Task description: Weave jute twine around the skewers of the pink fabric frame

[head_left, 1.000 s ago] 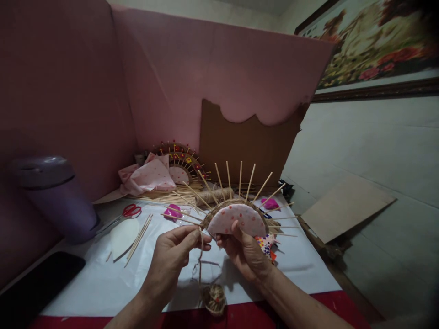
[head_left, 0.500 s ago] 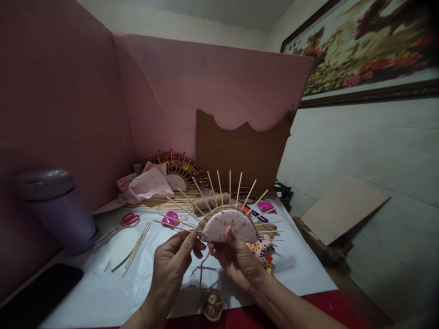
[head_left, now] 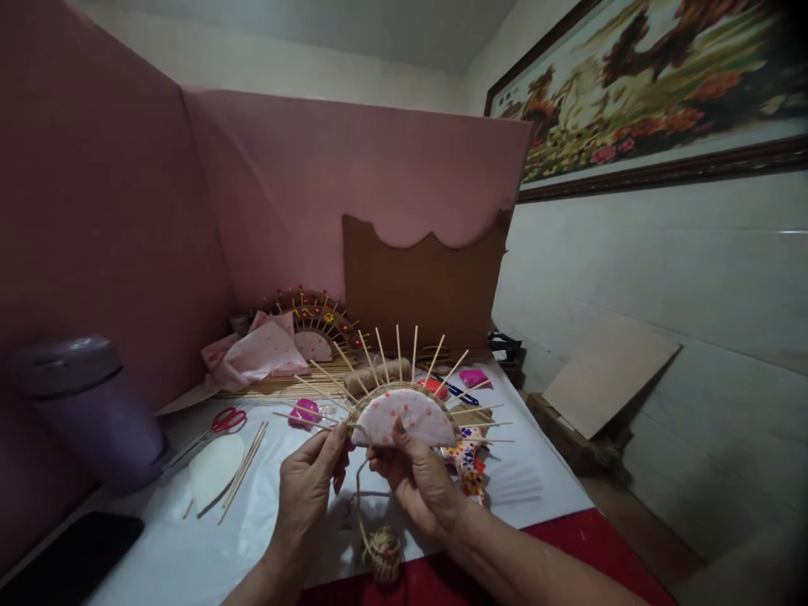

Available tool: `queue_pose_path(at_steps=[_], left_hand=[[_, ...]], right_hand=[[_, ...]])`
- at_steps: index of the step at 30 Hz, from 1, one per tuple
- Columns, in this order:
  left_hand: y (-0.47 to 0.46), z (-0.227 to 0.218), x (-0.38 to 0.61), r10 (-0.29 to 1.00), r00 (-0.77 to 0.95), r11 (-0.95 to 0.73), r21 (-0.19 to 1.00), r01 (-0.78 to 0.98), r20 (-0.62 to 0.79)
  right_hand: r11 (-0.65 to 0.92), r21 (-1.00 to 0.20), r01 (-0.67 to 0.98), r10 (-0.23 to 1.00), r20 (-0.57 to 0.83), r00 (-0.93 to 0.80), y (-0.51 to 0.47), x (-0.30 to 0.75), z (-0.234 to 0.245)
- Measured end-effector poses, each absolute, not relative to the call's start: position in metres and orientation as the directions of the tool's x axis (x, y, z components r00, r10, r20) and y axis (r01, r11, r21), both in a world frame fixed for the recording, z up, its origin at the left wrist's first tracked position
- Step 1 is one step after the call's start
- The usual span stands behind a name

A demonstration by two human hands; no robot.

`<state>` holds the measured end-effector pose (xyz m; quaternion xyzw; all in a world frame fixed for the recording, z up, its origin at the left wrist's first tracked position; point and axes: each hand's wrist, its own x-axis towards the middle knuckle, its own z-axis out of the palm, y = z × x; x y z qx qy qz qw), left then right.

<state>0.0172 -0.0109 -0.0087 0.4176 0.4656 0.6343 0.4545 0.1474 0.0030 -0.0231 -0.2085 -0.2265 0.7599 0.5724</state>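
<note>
A half-round fabric-covered piece [head_left: 410,417], white-pink with orange dots, is held upright in front of me. Thin wooden sticks [head_left: 415,353] fan out from its curved edge, where brown twine is wound. My right hand [head_left: 420,484] grips the lower edge, thumb across the front and fingers behind. At the left corner, my left hand [head_left: 312,480] pinches the jute twine [head_left: 358,488] between thumb and forefinger, close to the lowest sticks. That strand hangs down to a twine ball [head_left: 382,554] near the table's front edge.
Red scissors [head_left: 228,419], a white oval piece [head_left: 215,471] and loose sticks [head_left: 243,473] lie left, beside a purple tumbler [head_left: 98,412] and black phone [head_left: 76,555]. Behind are a twine roll [head_left: 379,376], pink cloth [head_left: 258,349], a decorated half-round piece [head_left: 316,316] and brown cardboard [head_left: 420,286].
My view has turned slightly right, so the scene sits further left. The twine strand and ball have shifted a little. Both hands keep their grips on the piece and twine.
</note>
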Motion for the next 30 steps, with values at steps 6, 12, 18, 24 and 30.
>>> queue_pose_path(at_steps=[6, 12, 18, 24, 30], left_hand=[[-0.012, -0.009, 0.02, 0.95, -0.295, -0.161, 0.972, -0.173, 0.105], [-0.008, -0.009, 0.017, 0.926, -0.356, -0.214, 0.948, -0.235, 0.121], [-0.012, 0.002, 0.007, 0.895, -0.383, -0.276, 0.958, -0.072, 0.229], [-0.016, 0.014, 0.007, 0.893, -0.329, -0.386, 0.898, -0.21, 0.307], [-0.022, 0.016, 0.009, 0.901, -0.322, -0.375, 0.894, -0.244, 0.29]], right_hand=[[-0.233, -0.591, -0.773, 0.97, -0.08, -0.231, -0.001, 0.143, -0.019], [-0.373, -0.645, -0.667, 0.915, -0.139, -0.378, -0.012, 0.138, -0.015], [-0.43, -0.807, -0.404, 0.822, -0.166, -0.544, -0.029, 0.139, -0.004], [0.069, -0.985, -0.16, 0.937, 0.119, -0.328, -0.018, 0.156, 0.025], [0.335, -0.934, 0.121, 0.918, 0.295, -0.266, -0.022, 0.165, 0.038]])
